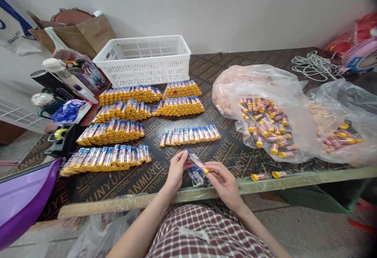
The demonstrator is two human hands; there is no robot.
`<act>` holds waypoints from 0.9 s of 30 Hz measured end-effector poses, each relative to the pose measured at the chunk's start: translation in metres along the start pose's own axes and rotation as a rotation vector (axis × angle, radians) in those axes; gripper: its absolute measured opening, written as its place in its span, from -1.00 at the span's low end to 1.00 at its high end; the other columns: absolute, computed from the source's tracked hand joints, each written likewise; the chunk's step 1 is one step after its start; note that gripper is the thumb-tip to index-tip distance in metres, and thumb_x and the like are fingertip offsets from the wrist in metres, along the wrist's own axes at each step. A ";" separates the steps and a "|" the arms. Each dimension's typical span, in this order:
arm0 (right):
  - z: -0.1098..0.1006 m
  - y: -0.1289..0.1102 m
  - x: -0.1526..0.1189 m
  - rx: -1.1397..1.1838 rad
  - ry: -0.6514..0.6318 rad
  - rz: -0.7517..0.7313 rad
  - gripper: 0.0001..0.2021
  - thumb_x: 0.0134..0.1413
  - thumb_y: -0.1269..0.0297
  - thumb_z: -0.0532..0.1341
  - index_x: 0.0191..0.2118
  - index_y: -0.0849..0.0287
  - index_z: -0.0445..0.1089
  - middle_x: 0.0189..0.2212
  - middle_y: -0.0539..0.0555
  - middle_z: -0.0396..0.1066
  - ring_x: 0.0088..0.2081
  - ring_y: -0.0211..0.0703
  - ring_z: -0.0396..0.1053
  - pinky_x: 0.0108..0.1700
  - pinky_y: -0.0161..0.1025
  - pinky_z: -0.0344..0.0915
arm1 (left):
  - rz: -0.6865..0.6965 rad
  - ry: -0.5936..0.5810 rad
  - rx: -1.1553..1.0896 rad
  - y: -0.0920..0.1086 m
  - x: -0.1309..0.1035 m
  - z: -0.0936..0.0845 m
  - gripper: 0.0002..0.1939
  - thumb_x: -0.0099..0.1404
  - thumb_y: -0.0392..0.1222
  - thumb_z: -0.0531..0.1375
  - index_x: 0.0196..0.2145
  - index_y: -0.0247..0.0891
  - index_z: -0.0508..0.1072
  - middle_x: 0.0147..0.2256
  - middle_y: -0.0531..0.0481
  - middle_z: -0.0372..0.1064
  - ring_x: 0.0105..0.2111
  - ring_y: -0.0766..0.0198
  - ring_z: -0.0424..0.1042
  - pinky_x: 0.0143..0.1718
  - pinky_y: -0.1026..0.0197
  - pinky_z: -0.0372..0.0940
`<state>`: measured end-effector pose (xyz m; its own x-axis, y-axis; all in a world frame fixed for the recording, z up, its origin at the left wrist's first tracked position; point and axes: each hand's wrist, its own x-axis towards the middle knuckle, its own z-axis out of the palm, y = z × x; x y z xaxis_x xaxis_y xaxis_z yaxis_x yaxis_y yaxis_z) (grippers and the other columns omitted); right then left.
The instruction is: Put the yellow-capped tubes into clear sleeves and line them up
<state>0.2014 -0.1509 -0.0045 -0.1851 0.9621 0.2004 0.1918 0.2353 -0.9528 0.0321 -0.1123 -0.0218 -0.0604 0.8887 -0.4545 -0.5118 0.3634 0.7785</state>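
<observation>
Between my two hands is a small clear tube (198, 162) with a yellow cap at its right end and blue at its left. My left hand (177, 167) pinches the blue end, and my right hand (222, 181) grips the yellow end. Under them, near the table edge, lies a little pile of clear and dark pieces (198, 177), partly hidden by my fingers. Just beyond my hands runs a single row of tubes (190, 135) with blue tops and yellow bottoms. Two yellow-ended tubes (279, 174) lie at the table edge on my right.
Stacked tube rows (110, 132) fill the left side, before a white plastic basket (144, 63). Plastic bags (290, 112) of yellow-ended tubes stand at right. A tape dispenser (63, 140), a purple bin (29, 203), a coiled white cord (315, 65) and a pink fan (361, 55) flank the dark table.
</observation>
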 end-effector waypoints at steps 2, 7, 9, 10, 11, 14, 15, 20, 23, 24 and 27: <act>0.001 0.003 0.001 -0.042 -0.025 -0.020 -0.79 0.18 0.38 0.07 -0.13 0.05 0.39 -0.13 0.11 0.36 -0.08 -0.10 0.36 -0.13 -0.17 0.41 | -0.039 -0.068 -0.047 0.004 -0.004 0.004 -0.58 -0.07 -0.02 0.38 -0.29 -0.31 0.44 -0.43 0.03 0.44 -0.48 0.36 0.42 -0.38 0.29 0.34; 0.000 0.009 0.006 -0.243 -0.012 -0.149 -0.54 0.03 0.49 0.12 0.06 -0.02 0.24 -0.11 0.11 0.30 -0.07 -0.07 0.32 -0.05 -0.06 0.36 | -0.141 -0.192 0.007 0.013 -0.014 0.009 -0.52 -0.10 -0.10 0.41 -0.22 -0.34 0.45 -0.47 -0.03 0.46 -0.52 0.34 0.42 -0.41 0.27 0.33; -0.002 0.010 0.010 -0.272 -0.007 -0.184 -0.36 -0.09 0.50 0.15 0.16 -0.03 0.11 0.03 0.14 0.20 0.06 0.00 0.24 0.03 0.00 0.31 | -0.176 -0.269 0.072 0.013 -0.017 0.009 -0.61 -0.07 -0.06 0.40 -0.35 -0.40 0.49 -0.47 -0.07 0.46 -0.53 0.34 0.41 -0.43 0.29 0.31; -0.002 0.010 0.012 -0.256 -0.027 -0.189 -0.29 -0.14 0.51 0.15 0.20 -0.03 0.05 0.12 0.14 0.12 0.12 0.04 0.17 0.06 0.01 0.29 | -0.191 -0.303 0.096 0.012 -0.018 0.009 -0.63 -0.06 -0.05 0.39 -0.39 -0.41 0.49 -0.47 -0.08 0.46 -0.52 0.34 0.40 -0.43 0.29 0.30; -0.003 0.010 0.014 -0.225 -0.063 -0.190 -0.24 -0.18 0.52 0.15 0.22 -0.01 0.00 0.19 0.14 0.02 0.17 0.06 0.11 0.08 0.02 0.27 | -0.202 -0.332 0.114 0.012 -0.019 0.010 -0.64 -0.05 -0.05 0.38 -0.40 -0.41 0.50 -0.46 -0.08 0.46 -0.51 0.33 0.41 -0.42 0.29 0.30; -0.006 0.009 0.017 -0.117 -0.210 -0.170 -0.17 -0.24 0.54 0.12 0.25 0.02 -0.07 0.26 0.14 -0.08 0.21 0.06 0.08 0.13 0.01 0.23 | -0.223 -0.367 0.140 0.010 -0.022 0.011 -0.63 -0.07 -0.05 0.39 -0.38 -0.40 0.53 -0.45 -0.08 0.47 -0.50 0.31 0.42 -0.41 0.29 0.29; -0.006 0.010 0.017 -0.094 -0.246 -0.161 -0.16 -0.25 0.55 0.12 0.25 0.02 -0.08 0.25 0.14 -0.04 0.20 0.04 0.11 0.15 0.01 0.21 | -0.228 -0.367 0.145 0.009 -0.023 0.012 -0.62 -0.08 -0.05 0.40 -0.38 -0.40 0.53 -0.46 -0.07 0.47 -0.50 0.31 0.42 -0.42 0.29 0.29; -0.003 0.014 0.014 -0.030 -0.241 -0.140 -0.18 -0.27 0.55 0.12 0.23 0.06 -0.03 0.16 0.15 0.16 0.15 0.02 0.20 0.16 -0.01 0.21 | -0.235 -0.350 0.136 0.010 -0.027 0.015 -0.61 -0.12 -0.05 0.41 -0.39 -0.40 0.53 -0.48 -0.06 0.45 -0.52 0.33 0.40 -0.44 0.30 0.28; -0.001 0.013 0.013 0.021 -0.218 -0.144 -0.18 -0.27 0.54 0.12 0.23 0.06 -0.03 0.16 0.16 0.15 0.13 0.02 0.22 0.13 -0.04 0.25 | -0.236 -0.340 0.123 0.010 -0.028 0.015 -0.61 -0.12 -0.06 0.41 -0.38 -0.41 0.52 -0.48 -0.05 0.45 -0.52 0.34 0.40 -0.45 0.31 0.27; 0.000 0.012 0.013 0.032 -0.215 -0.145 -0.18 -0.27 0.55 0.12 0.23 0.05 -0.04 0.16 0.16 0.15 0.13 0.01 0.22 0.13 -0.04 0.25 | -0.236 -0.338 0.118 0.010 -0.028 0.015 -0.61 -0.12 -0.07 0.42 -0.38 -0.40 0.52 -0.47 -0.05 0.46 -0.52 0.34 0.40 -0.45 0.32 0.27; 0.000 0.010 0.014 0.051 -0.212 -0.147 -0.18 -0.28 0.55 0.12 0.22 0.05 -0.04 0.16 0.16 0.15 0.12 0.01 0.23 0.13 -0.04 0.25 | -0.235 -0.334 0.106 0.009 -0.028 0.015 -0.62 -0.12 -0.09 0.42 -0.37 -0.40 0.52 -0.47 -0.04 0.46 -0.51 0.35 0.40 -0.45 0.32 0.28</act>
<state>0.2004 -0.1354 -0.0117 -0.4063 0.8665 0.2900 0.0999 0.3576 -0.9285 0.0415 -0.1301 0.0047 0.3378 0.8134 -0.4736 -0.3860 0.5786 0.7184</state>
